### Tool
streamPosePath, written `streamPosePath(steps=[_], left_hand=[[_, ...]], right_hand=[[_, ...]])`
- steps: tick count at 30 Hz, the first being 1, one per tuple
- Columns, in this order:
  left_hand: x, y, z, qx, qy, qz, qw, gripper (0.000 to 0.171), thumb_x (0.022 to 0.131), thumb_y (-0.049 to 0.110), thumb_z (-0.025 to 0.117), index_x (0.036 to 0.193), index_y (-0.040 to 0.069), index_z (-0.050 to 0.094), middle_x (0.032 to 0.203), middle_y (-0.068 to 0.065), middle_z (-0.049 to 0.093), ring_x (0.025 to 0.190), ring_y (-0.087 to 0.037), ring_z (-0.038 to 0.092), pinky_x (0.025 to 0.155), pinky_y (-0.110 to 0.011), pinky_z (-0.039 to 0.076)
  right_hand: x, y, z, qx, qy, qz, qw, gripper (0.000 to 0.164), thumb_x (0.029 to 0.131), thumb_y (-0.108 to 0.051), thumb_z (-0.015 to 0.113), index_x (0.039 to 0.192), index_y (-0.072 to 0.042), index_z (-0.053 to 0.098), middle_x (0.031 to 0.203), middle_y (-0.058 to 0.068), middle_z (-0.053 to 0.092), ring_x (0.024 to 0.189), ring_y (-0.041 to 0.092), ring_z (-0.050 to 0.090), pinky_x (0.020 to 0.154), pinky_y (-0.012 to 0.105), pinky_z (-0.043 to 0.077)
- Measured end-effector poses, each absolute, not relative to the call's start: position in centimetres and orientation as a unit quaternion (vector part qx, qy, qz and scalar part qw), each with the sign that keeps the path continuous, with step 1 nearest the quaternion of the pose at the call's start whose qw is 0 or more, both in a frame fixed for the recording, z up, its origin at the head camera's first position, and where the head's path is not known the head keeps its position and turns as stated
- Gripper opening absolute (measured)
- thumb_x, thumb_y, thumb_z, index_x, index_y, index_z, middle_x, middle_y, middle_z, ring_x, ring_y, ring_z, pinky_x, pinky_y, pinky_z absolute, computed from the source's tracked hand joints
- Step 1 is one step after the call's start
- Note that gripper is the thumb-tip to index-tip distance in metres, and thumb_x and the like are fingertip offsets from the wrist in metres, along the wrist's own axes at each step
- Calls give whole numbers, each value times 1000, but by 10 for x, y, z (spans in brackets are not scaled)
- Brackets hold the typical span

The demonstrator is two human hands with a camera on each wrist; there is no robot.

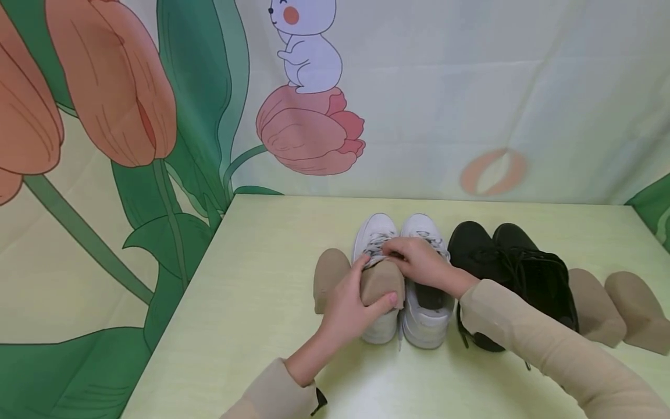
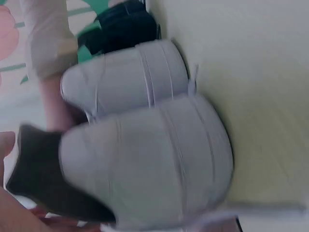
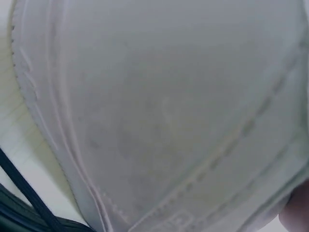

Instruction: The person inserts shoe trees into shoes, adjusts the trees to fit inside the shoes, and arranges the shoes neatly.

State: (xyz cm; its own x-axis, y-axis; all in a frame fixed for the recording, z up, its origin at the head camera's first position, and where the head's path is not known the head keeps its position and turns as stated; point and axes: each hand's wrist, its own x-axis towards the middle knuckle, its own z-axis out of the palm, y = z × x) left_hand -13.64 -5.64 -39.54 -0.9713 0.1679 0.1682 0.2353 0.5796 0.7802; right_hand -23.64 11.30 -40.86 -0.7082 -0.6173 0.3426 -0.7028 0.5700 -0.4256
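A pair of white lace-up sneakers stands side by side, toes toward the wall. My left hand [image 1: 346,304] grips a tan molded shoe insert [image 1: 382,282], whose front end goes into the opening of the left white sneaker [image 1: 379,230]. The thumb lies across the insert's near end. At that shoe's tongue and laces, my right hand [image 1: 419,260] pinches the opening's edge with curled fingers, its forearm reaching over the right white sneaker [image 1: 426,326]. In the left wrist view, the insert [image 2: 43,174] looks dark beside the sneaker's heel [image 2: 145,164]. White upper [image 3: 145,96] fills the right wrist view.
A second tan insert [image 1: 330,273] lies against the left side of the white pair. Black lace-up shoes [image 1: 473,250] stand to the right, partly behind the right sleeve. Two more inserts [image 1: 597,305] lie beyond them. A printed cloth [image 1: 445,105] hangs behind the table [image 1: 251,279].
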Motion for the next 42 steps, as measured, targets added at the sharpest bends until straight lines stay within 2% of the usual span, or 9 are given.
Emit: streamPosePath(steps=[6, 9, 14, 21, 27, 34, 38, 42], left_hand=[[-129, -39, -398, -106, -892, -427, 108, 92, 66, 48, 71, 138, 14, 25, 143, -5, 29, 126, -23, 37, 92, -44, 39], [-129, -32, -397, -110, -900, -396, 148, 90, 65, 44, 73, 136, 12, 29, 144, -8, 27, 126, -25, 37, 88, -44, 42], [-129, -29, -395, -131, -907, -359, 179, 80, 65, 37, 74, 131, 11, 38, 140, -9, 33, 122, -24, 43, 83, -43, 45], [-134, -28, -395, -165, -909, -321, 208, 74, 64, 33, 76, 126, 7, 43, 130, -8, 46, 120, -19, 44, 92, -34, 42], [-136, -26, -395, -179, -915, -292, 214, 72, 64, 33, 76, 123, 9, 43, 127, -6, 49, 116, -18, 48, 94, -32, 40], [-138, -24, -396, -180, -921, -270, 218, 72, 63, 36, 76, 123, 10, 44, 125, -5, 51, 113, -19, 51, 89, -34, 43], [-138, -28, -398, -185, -919, -294, 189, 73, 68, 42, 72, 127, 10, 42, 130, -6, 46, 118, -19, 46, 92, -36, 41], [-135, -32, -401, -150, -914, -346, 151, 69, 71, 47, 67, 127, 15, 42, 135, -8, 41, 123, -23, 40, 94, -41, 38]], right_hand=[[-236, 111, -409, 364, -891, 258, 88, 5, 83, -12, 59, 85, -11, 63, 79, -1, 63, 69, 10, 55, 66, 29, 45], [-235, 111, -409, 360, -892, 257, 93, 5, 83, -12, 59, 85, -12, 63, 79, -1, 63, 69, 11, 55, 66, 29, 45], [-235, 112, -410, 356, -891, 268, 90, 7, 84, -13, 58, 87, -12, 65, 83, -1, 65, 74, 11, 58, 69, 30, 46], [-236, 113, -410, 357, -882, 298, 70, 11, 83, -9, 58, 91, -10, 66, 89, 2, 66, 82, 15, 61, 74, 32, 47], [-235, 115, -407, 357, -879, 309, 63, 11, 83, -8, 58, 91, -8, 66, 89, 3, 66, 84, 18, 61, 76, 34, 47], [-237, 116, -407, 359, -877, 312, 60, 12, 82, -9, 59, 92, -7, 66, 92, 5, 66, 88, 20, 61, 78, 35, 47], [-237, 115, -406, 359, -879, 308, 61, 10, 83, -9, 59, 90, -8, 66, 89, 5, 66, 84, 18, 61, 76, 34, 47], [-237, 113, -407, 353, -885, 297, 65, 6, 83, -12, 59, 85, -11, 64, 81, 0, 64, 71, 12, 55, 67, 29, 44]])
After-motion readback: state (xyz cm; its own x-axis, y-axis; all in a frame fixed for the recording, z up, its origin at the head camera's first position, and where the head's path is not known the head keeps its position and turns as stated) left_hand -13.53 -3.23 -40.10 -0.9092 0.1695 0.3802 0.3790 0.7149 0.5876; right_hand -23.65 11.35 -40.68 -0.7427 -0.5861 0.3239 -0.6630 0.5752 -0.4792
